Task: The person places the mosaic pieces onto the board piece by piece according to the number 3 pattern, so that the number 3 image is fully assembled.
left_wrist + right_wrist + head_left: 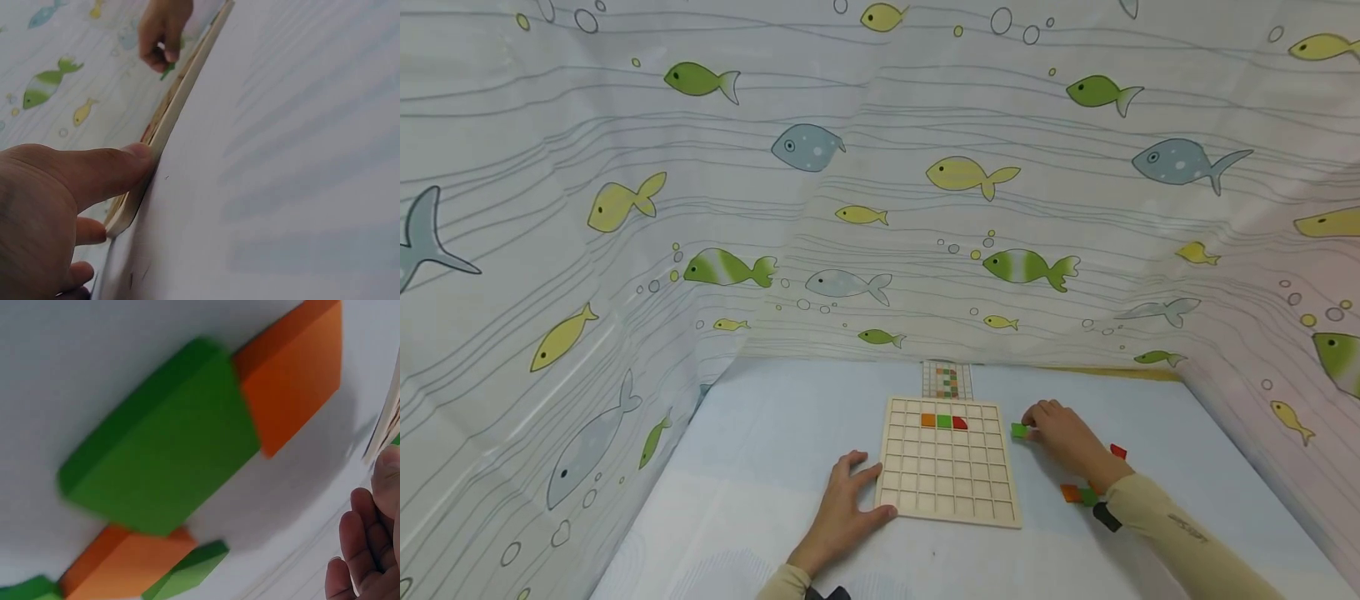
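Note:
A wooden grid board (951, 467) lies on the table, with an orange piece (928, 420), a green piece (944, 422) and a red piece (960, 423) side by side in an upper row. The left hand (844, 515) rests at its left edge and lower left corner, thumb on the rim in the left wrist view (75, 194). Just right of the board, the right hand (1067, 437) pinches a green piece (1018, 430) between thumb and fingers; the same piece (167, 71) shows in the left wrist view.
Behind the board lies a patterned card (947, 382). Under the right forearm are loose pieces: orange (1070, 493), green (1088, 497) and red (1118, 452). In the right wrist view, a green piece (165, 437) and an orange piece (294, 375) lie close up. Fish-patterned sheets enclose the table.

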The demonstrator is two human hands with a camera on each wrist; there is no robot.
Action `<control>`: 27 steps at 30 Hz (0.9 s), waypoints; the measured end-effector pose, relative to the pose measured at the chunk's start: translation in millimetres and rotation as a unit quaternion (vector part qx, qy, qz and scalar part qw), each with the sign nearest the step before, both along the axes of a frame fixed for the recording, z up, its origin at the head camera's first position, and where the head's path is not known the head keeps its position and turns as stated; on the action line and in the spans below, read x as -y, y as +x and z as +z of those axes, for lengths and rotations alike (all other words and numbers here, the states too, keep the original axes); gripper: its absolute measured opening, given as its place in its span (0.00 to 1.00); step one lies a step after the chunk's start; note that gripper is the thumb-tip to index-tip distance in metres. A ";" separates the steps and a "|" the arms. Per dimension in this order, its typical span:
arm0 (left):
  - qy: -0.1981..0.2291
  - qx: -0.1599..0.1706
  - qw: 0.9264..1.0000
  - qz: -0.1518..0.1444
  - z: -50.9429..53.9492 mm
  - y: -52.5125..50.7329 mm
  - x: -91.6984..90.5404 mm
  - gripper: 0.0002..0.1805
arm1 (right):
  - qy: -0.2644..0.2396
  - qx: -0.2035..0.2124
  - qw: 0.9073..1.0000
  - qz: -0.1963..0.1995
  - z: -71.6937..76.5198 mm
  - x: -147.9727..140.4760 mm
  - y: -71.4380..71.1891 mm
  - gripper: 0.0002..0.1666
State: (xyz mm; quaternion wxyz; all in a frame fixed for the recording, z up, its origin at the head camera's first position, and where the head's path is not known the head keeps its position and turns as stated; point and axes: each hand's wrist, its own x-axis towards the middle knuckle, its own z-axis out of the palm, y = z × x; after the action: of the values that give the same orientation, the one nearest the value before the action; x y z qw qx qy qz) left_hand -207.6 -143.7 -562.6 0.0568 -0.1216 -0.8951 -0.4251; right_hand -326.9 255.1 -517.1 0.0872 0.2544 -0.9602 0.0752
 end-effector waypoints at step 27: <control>0.010 0.005 1.000 0.006 0.6 0.2 -0.2 0.40 | -0.009 0.038 0.999 0.036 -1.3 69.5 -2.9 0.12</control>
State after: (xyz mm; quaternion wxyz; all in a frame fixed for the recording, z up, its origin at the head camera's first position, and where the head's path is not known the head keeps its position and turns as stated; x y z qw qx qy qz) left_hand -207.4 -143.5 -562.0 0.0565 -0.1136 -0.8920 -0.4339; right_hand -329.8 185.6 -518.4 0.0499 0.2850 -0.9523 0.0971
